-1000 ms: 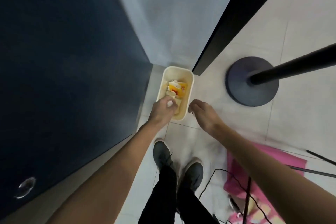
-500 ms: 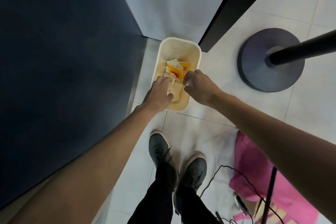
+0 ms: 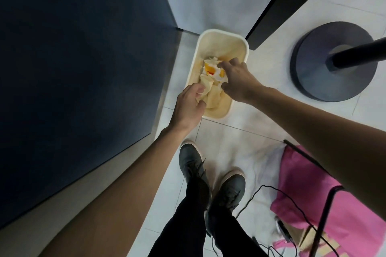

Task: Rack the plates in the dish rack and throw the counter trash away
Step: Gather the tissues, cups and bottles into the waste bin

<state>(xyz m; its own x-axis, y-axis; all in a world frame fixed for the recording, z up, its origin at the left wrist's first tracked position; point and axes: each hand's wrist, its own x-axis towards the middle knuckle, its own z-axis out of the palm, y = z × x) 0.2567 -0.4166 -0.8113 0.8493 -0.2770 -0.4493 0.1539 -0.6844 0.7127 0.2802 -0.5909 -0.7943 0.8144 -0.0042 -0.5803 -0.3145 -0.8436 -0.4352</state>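
Crumpled trash [image 3: 212, 92] in grips of left hand [image 3: 189, 105] and right hand [image 3: 238, 81], over bin [image 3: 224, 36]

White tile floor [image 3: 240, 137] carried a cream bin [image 3: 221, 32]. R of bin stood a round dark stand base [image 3: 313, 81]. Near side of bin: two shoes [image 3: 192, 162], then pink bag [image 3: 302, 194] & black cable [image 3: 259, 191] to their R.

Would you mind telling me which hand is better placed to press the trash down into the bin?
Probably right: the right hand sits over the orange wrapper inside the bin, while the left hand grips crumpled paper at its near rim.
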